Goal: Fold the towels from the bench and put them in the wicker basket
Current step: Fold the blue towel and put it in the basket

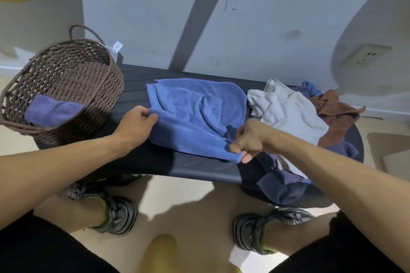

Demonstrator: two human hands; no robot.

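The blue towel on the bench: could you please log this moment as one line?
blue towel spread on bench | left hand pinches edge | right hand pinches corner | wicker basket holds one towel

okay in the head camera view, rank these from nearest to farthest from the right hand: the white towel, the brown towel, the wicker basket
From the right hand, which pinches the blue towel:
1. White towel, just behind it on the bench.
2. Brown towel, beyond the white one, at the bench's right end.
3. Wicker basket, at the left end, past the left hand.
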